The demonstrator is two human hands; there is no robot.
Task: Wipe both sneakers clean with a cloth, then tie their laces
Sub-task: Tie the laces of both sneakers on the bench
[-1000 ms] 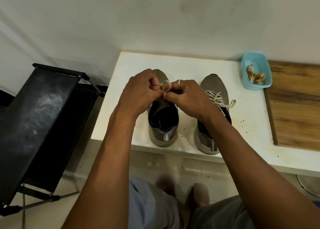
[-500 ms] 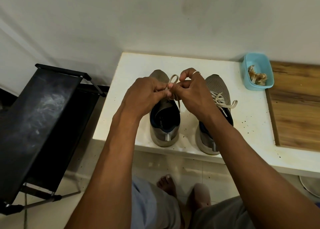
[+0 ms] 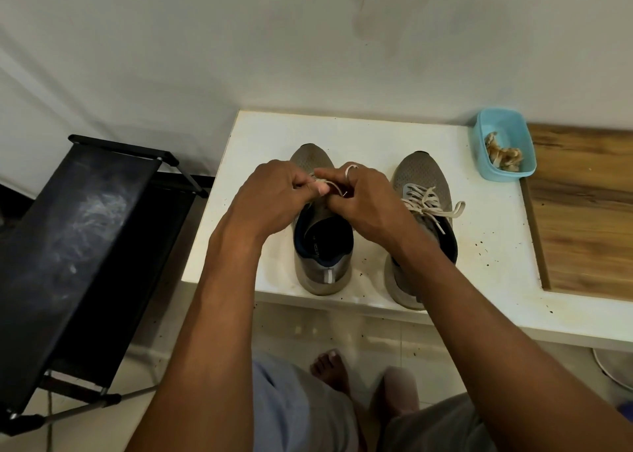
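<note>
The left hand (image 3: 270, 194) and right hand (image 3: 363, 201) met over the left sneaker (image 3: 325, 246) on the white table (image 3: 489, 246), fingers curled, pinching its pale lace (image 3: 330, 187), while the right sneaker (image 3: 421, 177) stood just beside it, laces lying across its upper.

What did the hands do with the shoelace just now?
The left hand and right hand kept pinching the lace and dropped closer to the sneaker; the loop that stood up is now pulled down between them. The other sneaker and blue tub stayed put.
</note>
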